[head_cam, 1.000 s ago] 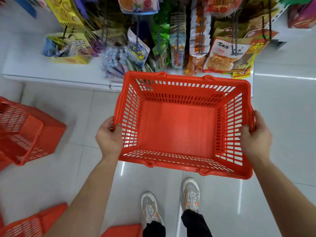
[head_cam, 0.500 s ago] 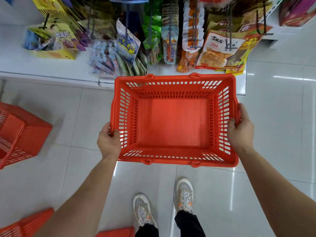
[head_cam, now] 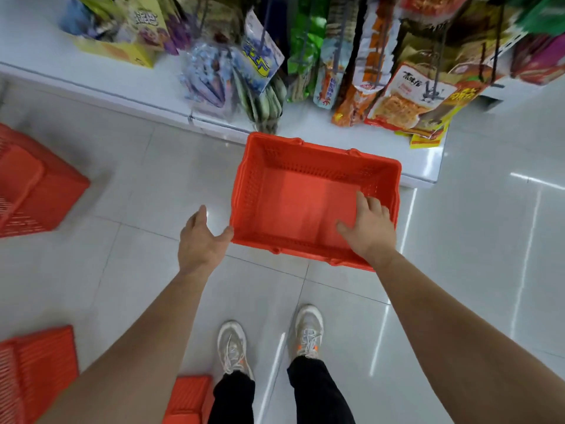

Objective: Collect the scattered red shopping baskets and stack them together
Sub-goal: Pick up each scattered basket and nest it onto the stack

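Beside the snack shelf, a red shopping basket lies low by the floor, left hand and right hand spread empty; light, stiff plastic, probably best gripped at its end rims.

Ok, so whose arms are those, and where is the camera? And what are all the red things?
There is no machine here. Those are a person's own arms. The camera sits on their head and looks down, so you also see their shoes. The red things are shopping baskets. The empty basket is in front, low over the shiny floor. The left hand is open beside its near corner. The right hand is spread open over its right side. Neither hand grips it. More wait to be collected: the left basket, the corner basket and the bottom basket. Behind is a white shelf with snack packets.
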The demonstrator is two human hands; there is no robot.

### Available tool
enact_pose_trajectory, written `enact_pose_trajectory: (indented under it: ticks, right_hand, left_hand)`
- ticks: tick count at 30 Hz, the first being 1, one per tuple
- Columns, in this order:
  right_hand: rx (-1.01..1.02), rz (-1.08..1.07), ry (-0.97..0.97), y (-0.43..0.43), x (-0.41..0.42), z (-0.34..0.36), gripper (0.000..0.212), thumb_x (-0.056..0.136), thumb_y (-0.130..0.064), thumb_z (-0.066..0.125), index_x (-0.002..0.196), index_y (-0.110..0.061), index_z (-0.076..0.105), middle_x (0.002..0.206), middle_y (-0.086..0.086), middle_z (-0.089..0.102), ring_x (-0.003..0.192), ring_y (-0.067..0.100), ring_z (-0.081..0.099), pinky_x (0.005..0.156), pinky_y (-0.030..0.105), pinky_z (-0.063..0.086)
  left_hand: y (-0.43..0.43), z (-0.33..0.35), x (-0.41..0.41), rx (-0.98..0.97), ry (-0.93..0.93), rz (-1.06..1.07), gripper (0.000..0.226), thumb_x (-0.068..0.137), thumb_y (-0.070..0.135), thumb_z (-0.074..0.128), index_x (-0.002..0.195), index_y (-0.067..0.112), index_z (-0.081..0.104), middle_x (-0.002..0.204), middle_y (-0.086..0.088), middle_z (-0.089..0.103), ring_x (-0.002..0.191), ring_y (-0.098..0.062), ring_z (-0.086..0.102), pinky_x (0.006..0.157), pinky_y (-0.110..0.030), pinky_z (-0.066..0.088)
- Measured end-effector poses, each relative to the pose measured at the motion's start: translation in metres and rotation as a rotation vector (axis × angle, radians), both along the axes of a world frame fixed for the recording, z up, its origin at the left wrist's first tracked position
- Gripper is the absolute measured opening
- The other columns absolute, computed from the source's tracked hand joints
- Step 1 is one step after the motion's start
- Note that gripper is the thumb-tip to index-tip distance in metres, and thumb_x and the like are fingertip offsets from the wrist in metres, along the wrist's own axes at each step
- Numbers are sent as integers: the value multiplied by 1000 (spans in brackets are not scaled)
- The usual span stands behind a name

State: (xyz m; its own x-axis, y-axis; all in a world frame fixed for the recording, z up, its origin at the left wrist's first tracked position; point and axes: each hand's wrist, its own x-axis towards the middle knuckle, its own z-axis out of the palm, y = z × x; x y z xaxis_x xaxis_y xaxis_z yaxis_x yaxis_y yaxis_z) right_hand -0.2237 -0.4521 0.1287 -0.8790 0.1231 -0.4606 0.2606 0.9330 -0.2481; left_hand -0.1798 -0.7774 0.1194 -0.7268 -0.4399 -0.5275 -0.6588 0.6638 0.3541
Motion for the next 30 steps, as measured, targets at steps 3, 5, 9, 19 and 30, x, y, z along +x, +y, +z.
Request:
enact_pose_trajectory:
  ticks: [3,5,9,19,30]
  right_hand:
    - [22,216,6,-52,-5,50,84,84,-59,58,151,-19,27,145,11,41,127,38,40,98,51,41]
    - [14,332,6,-92,0,77,85,83,-62,57,151,-20,28,145,10,41,128,37,40,98,51,40]
    - [-43,569,11,-178,36,115,86,82,-62,58,151,-21,28,145,8,41,130,34,39,100,47,39]
    - [-80,1181,-86,-343,244,163,87,83,-63,55,153,-21,25,149,10,39,133,33,38,105,43,35]
    - [-20,1386,-192,-453,472,83,87,83,-62,59,152,-19,28,145,13,42,130,35,41,99,48,43]
  left_hand:
    - [-22,53,30,-11,28,107,86,84,56,63,155,22,30,158,-4,35,144,-25,31,112,-44,35]
    - [-38,86,61,-40,41,169,84,83,56,64,153,21,34,155,-5,39,141,-27,36,110,-43,36]
    - [-67,134,150,-61,49,326,83,85,55,65,153,17,35,154,-9,40,140,-31,37,110,-42,35]
    - [-91,187,454,-108,0,866,83,82,56,62,148,10,42,147,-15,49,135,-33,45,111,-40,36]
    - [-94,109,752,-17,-118,1467,76,80,54,68,142,17,46,135,-12,56,126,-34,51,102,-47,45]
